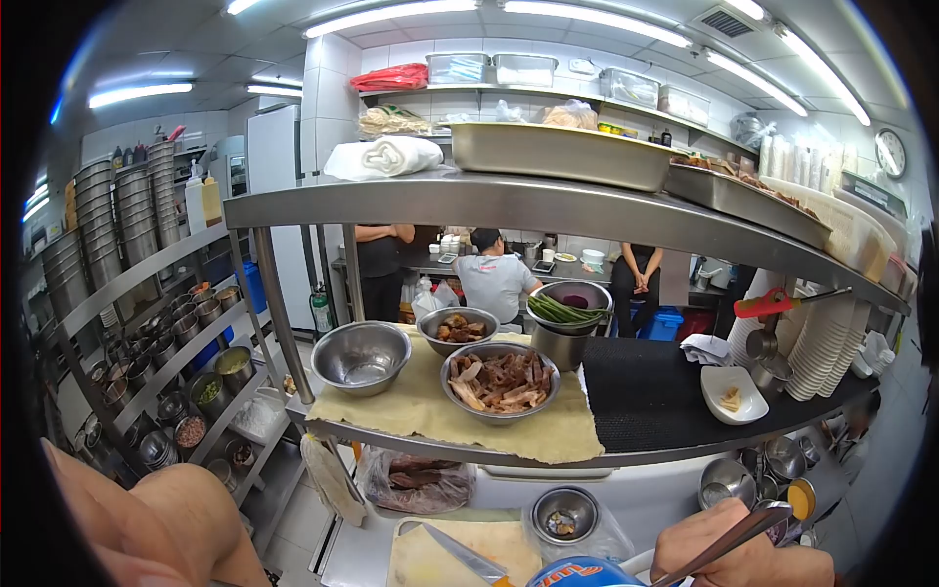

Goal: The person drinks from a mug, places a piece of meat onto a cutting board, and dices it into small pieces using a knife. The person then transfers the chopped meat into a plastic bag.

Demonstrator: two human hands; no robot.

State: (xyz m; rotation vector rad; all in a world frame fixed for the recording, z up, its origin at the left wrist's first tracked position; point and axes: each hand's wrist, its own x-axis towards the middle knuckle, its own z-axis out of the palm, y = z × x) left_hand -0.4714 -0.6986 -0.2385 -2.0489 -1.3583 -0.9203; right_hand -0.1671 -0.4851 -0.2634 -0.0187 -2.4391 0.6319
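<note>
At the lower right my right hand (709, 538) is closed round a long metal utensil (734, 543), whose end points up and right. Beside that hand is a blue container (584, 572), cut off by the bottom edge. Very close to the camera at the lower left, my left hand (147, 519) and arm fill the corner; its fingers cannot be made out. Between the hands lies a pale cutting board (440, 553) with a knife (465, 556) on it. A small metal bowl (564, 516) with some bits inside sits right of the board, and bagged meat (416, 481) lies behind it.
A steel shelf (450, 445) crosses ahead, holding an empty bowl (362, 359), bowls of meat (499, 382), green vegetables (565, 310) and a white dish (734, 395). Large trays (567, 155) rest above. Pot racks (147, 303) stand left. Several people (489, 279) are beyond.
</note>
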